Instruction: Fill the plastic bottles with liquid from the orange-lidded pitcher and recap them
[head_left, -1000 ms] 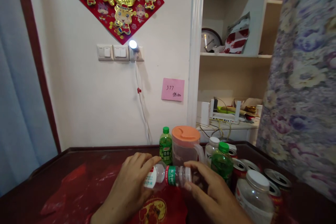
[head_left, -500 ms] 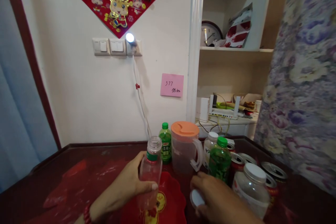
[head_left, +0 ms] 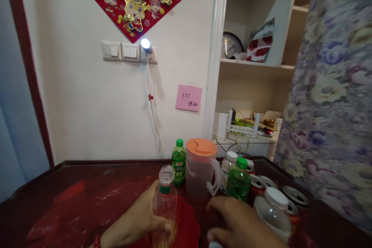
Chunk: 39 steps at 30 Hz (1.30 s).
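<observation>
My left hand (head_left: 145,215) is wrapped round a clear bottle (head_left: 165,211) with an uncovered mouth and a green band at its neck. The bottle stands upright over the red scalloped tray (head_left: 187,226). My right hand (head_left: 232,221) is to the right of the tray, its fingers apart with nothing seen between them. Just below its thumb, a white round lid (head_left: 215,245) is partly cut off by the bottom edge.
Behind are a green bottle (head_left: 178,164) and a pitcher (head_left: 200,174) with an orange lid. To the right stand another green bottle (head_left: 238,182), a white-capped jar (head_left: 273,211), a smaller white-capped bottle (head_left: 229,162) and several open cans (head_left: 295,197). Red plastic (head_left: 61,209) lies at the left.
The white lid, earlier at my right hand's fingers, now shows lower, below the thumb, and those fingers are spread wider. My left hand and the clear bottle sit slightly lower in view.
</observation>
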### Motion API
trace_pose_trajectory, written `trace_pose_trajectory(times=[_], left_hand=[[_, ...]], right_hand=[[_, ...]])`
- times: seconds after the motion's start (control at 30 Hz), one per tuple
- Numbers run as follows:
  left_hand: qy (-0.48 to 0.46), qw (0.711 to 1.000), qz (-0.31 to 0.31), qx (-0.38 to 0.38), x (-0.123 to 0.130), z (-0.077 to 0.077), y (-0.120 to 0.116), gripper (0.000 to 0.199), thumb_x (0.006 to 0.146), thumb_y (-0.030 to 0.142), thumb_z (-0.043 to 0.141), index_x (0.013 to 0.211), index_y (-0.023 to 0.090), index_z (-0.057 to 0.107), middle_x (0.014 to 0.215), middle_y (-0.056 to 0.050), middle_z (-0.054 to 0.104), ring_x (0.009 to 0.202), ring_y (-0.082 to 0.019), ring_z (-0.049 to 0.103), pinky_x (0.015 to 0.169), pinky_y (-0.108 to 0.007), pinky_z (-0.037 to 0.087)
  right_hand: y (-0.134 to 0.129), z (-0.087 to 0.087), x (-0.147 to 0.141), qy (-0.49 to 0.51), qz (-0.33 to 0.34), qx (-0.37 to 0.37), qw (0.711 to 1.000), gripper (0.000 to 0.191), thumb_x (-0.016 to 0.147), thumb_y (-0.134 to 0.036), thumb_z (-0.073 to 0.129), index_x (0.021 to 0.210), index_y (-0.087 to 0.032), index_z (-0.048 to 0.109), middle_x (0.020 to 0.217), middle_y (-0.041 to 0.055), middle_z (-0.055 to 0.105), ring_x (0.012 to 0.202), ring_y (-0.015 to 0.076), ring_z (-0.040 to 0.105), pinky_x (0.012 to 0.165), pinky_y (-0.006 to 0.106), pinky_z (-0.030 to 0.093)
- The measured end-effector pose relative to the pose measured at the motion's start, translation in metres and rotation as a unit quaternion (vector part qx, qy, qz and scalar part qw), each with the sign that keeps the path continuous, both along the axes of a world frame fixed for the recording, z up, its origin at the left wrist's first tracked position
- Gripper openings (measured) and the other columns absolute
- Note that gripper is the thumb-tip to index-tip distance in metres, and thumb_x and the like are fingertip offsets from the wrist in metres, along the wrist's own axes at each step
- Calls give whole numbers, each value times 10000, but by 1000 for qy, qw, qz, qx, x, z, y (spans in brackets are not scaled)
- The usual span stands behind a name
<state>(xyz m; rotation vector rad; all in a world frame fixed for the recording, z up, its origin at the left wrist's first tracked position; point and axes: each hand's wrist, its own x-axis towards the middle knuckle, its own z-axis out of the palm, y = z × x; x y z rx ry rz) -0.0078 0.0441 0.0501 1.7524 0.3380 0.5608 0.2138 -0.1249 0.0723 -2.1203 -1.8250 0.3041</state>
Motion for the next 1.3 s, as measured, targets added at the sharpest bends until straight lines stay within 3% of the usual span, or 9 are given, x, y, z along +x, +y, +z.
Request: trace_pose_trajectory(times=[0.07,0.13,0.2,0.37,0.47,0.63,0.8,1.0,1.3], left_hand=[[0,1000,-16,-5,-2,5,-2,885,590,314,916,1368,249,498,1403,-94,565,1267,-357,520,1107,-514,379],[0,999,-34,1,-5,9,-2,913,570,302,926,1375,260,497,1419,-78,547,1291,-354,486,1136,-515,336],[9,998,-58,-3,-8,12,0,911,567,293,922,1373,257,502,1374,-64,574,1255,-346,500,1126,-515,337],[12,996,-91,-18,-10,9,7,848,608,288,902,1360,266,510,1277,-42,612,989,-245,582,1077,-488,378],[17,997,-80,-2,-11,2,11,777,603,274,891,1298,246,546,1184,-30,632,1011,-260,579,1025,-474,426],[49,998,-43,5,-11,-1,9,720,528,215,891,1179,207,585,1086,-23,661,1106,-319,572,986,-465,466],[37,997,-58,15,-11,-5,10,721,534,273,887,1185,246,579,1121,-23,664,1113,-341,589,1029,-502,443],[26,997,-59,35,-12,-24,21,793,522,321,912,1229,246,562,1191,-31,645,1134,-336,574,1067,-497,425],[65,994,-21,82,-13,-19,20,781,500,335,926,1191,224,579,1160,-33,647,1117,-335,582,1039,-486,451]], right_hand=[[-3,14,7,81,-17,160,984,52,889,-224,628,926,-210,662,867,0,659,786,200,628,657,262,442],[1,20,13,155,-52,329,930,196,938,-382,563,961,-213,658,955,30,643,873,226,605,751,310,449],[11,15,19,200,-91,416,882,345,897,-507,598,1071,-217,662,1132,64,618,1042,269,572,888,363,440],[46,-20,28,324,-119,401,849,598,814,-598,646,1223,-168,577,1232,131,593,1121,303,583,916,395,508],[63,-38,28,394,-135,372,829,609,781,-715,650,1016,-153,628,945,104,666,837,284,654,690,340,552],[74,-46,14,475,-170,375,778,670,705,-833,708,687,-182,549,591,-10,520,548,166,515,475,210,409],[69,-45,8,537,-191,399,719,778,663,-862,758,999,-169,645,798,13,635,646,192,597,500,224,478],[42,-26,12,548,-179,392,717,780,704,-784,813,1152,-164,659,932,46,679,765,231,660,565,250,551],[-2,54,18,431,-202,416,775,651,674,-795,801,917,-203,680,702,14,598,594,217,576,442,227,495]])
